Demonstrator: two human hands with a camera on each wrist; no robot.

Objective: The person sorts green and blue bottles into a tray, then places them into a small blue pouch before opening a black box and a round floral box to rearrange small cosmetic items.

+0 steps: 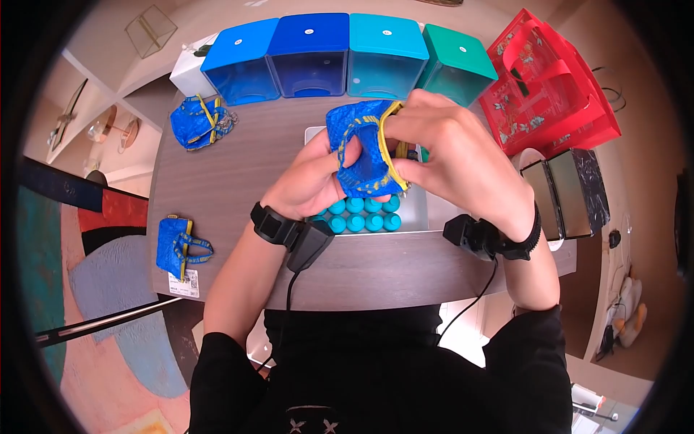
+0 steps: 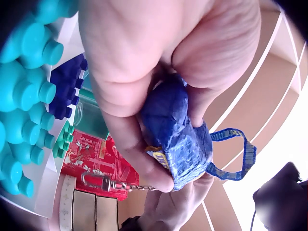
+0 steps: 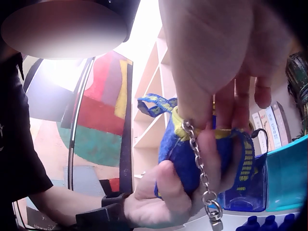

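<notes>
A grey-brown wooden table (image 1: 246, 166) curves across the scene, with four lidded bins (image 1: 311, 65) in blues and green along its far edge and a red gift bag (image 1: 546, 108) to their right. The left hand (image 1: 307, 181) cups a small blue pouch (image 1: 365, 163) above a white tray (image 1: 416, 213), fingers and thumb curled around it. The right hand (image 1: 463, 148) grips the yellow-trimmed edge of the gaping mouth; its exact fingertip contact seems partly hidden. Two similar blue bags (image 1: 191, 123) lie apart at the table's left side. Rounded teal pieces (image 1: 354, 205) fill part of the tray. A silver chain (image 3: 199, 161) hangs from the pouch.
</notes>
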